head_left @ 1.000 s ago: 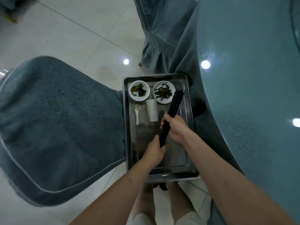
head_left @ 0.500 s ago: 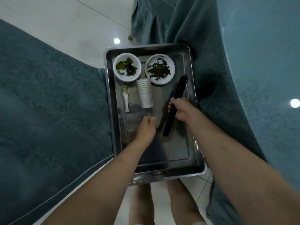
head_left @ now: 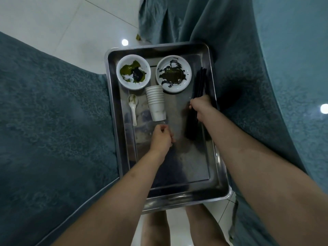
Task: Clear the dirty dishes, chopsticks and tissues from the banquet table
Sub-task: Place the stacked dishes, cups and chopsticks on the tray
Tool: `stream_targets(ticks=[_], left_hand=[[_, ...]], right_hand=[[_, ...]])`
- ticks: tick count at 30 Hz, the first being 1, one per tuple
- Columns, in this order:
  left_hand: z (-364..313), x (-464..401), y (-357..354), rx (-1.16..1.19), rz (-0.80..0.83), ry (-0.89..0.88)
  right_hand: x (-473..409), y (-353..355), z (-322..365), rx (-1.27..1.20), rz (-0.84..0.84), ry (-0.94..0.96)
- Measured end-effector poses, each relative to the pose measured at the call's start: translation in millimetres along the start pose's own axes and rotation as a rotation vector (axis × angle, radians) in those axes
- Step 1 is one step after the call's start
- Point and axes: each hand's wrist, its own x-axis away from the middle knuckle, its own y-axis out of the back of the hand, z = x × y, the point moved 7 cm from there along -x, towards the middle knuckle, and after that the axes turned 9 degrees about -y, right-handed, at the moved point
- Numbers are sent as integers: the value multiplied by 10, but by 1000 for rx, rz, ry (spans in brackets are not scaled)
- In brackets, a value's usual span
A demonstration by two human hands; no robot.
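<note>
A steel tray [head_left: 186,201] lies below me between a chair and the table. At its far end stand two white dishes smeared green and black, one left [head_left: 133,72] and one right [head_left: 174,73]. A stack of white cups [head_left: 156,105] lies on its side between them, with a white spoon [head_left: 133,108] to its left. My right hand [head_left: 200,107] grips a bundle of black chopsticks [head_left: 200,82] lying along the tray's right wall. My left hand [head_left: 160,139] hovers over the tray's middle, fingers loosely curled, with nothing seen in it.
A chair in a teal cover [head_left: 53,130] fills the left side and touches the tray's edge. The banquet table's teal cloth [head_left: 292,50] hangs down on the right. Another covered chair [head_left: 159,18] stands beyond the tray. White tiled floor [head_left: 53,20] and my legs show around the tray.
My left hand let go of the chopsticks' near end and drew back. My right hand carried the bundle from the tray's middle to its right wall.
</note>
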Motion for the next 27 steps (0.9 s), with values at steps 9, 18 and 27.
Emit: stream_targets(ticks=[9, 18, 27], left_hand=[[-204, 35, 26, 85, -39, 5], [-453, 245, 44, 114, -68, -4], [-1009, 816, 209, 175, -101, -69]], right_hand=[[82, 111, 14, 10, -20, 49], [305, 176, -76, -156, 39, 8], [1121, 321, 71, -347, 160, 37]])
